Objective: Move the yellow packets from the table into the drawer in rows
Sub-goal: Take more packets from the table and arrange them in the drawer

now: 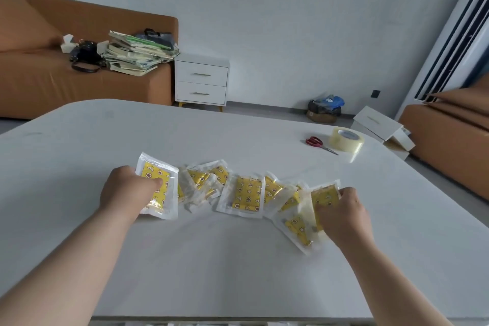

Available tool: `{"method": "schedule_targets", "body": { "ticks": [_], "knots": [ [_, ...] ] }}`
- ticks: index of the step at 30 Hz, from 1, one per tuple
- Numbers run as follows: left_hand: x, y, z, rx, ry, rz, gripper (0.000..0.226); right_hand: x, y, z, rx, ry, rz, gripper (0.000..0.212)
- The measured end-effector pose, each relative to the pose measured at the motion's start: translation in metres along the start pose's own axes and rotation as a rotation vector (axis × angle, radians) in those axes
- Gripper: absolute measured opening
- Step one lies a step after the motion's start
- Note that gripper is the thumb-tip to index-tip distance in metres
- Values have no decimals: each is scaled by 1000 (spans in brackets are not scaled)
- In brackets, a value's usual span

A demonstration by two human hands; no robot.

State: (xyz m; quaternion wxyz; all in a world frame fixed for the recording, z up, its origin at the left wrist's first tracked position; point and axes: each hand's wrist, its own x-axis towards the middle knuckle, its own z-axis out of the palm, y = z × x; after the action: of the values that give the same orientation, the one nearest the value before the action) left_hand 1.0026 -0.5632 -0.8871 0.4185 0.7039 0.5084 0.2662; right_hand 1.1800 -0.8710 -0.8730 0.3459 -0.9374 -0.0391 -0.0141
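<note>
Several yellow packets in clear wrappers lie in a loose line across the white table (238, 259). My left hand (127, 190) grips the leftmost yellow packet (158, 180), thumb across its face, its far end tilted up. My right hand (344, 214) holds the rightmost packet (324, 194) at its right edge. Another packet (296, 227) lies partly under that one. A flat packet (246, 194) sits in the middle, with crumpled ones (203, 180) to its left. A white nightstand with two shut drawers (201, 83) stands against the far wall.
Red-handled scissors (317, 143) and a roll of clear tape (346, 139) lie at the table's far right. An orange sofa (53, 79) with stacked books is at far left. A white box (381, 127) and another orange seat (449, 135) are on the right.
</note>
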Motion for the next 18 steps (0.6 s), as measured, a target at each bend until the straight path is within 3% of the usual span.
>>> {"method": "schedule_targets", "body": {
  "ticks": [5, 10, 14, 18],
  "knots": [
    [9, -6, -2, -306, 11, -173, 17, 7, -10, -13, 360, 28, 73, 5],
    [8, 0, 6, -525, -95, -286, 19, 0, -24, -18, 650, -125, 154, 8],
    [9, 1, 17, -311, -52, -223, 17, -6, -31, -13, 697, -162, 132, 9],
    [-1, 11, 26, 171, -12, -110, 36, -6, -36, -10, 714, -179, 100, 11]
  ]
}}
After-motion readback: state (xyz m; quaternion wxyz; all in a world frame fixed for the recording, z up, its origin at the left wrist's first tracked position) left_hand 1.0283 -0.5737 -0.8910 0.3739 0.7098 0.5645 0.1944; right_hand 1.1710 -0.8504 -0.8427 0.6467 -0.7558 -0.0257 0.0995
